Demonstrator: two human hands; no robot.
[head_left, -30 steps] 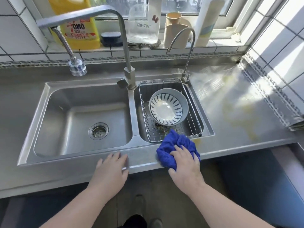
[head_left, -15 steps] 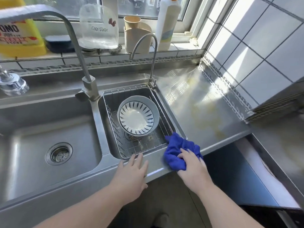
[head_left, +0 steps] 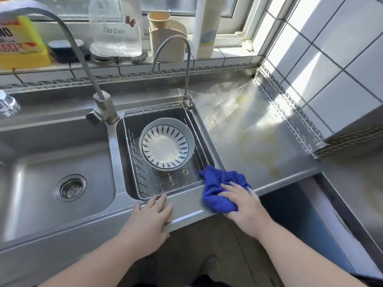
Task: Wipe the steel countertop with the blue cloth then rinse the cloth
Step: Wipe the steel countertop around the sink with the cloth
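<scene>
Blue cloth [head_left: 219, 187] under flat right hand [head_left: 244, 204], wiping bench [head_left: 259, 141] front edge.
Left hand [head_left: 151, 216] spread, holding nothing; next, probably yellowish smears [head_left: 257, 141] farther right.

We see a patterned bowl [head_left: 166, 147] in a wire basket [head_left: 132, 129] in the small right basin, a drain strainer [head_left: 70, 188] in the left basin, two faucets, and on the sill a yellow detergent jug [head_left: 20, 42], beige cups [head_left: 165, 36], a white bottle [head_left: 207, 27].

A home kitchen: a double-basin stainless steel sink [head_left: 62, 162] with a curved steel tap [head_left: 83, 59], a yellow plastic detergent bottle [head_left: 20, 44] on the white-tiled window sill [head_left: 228, 52]
</scene>
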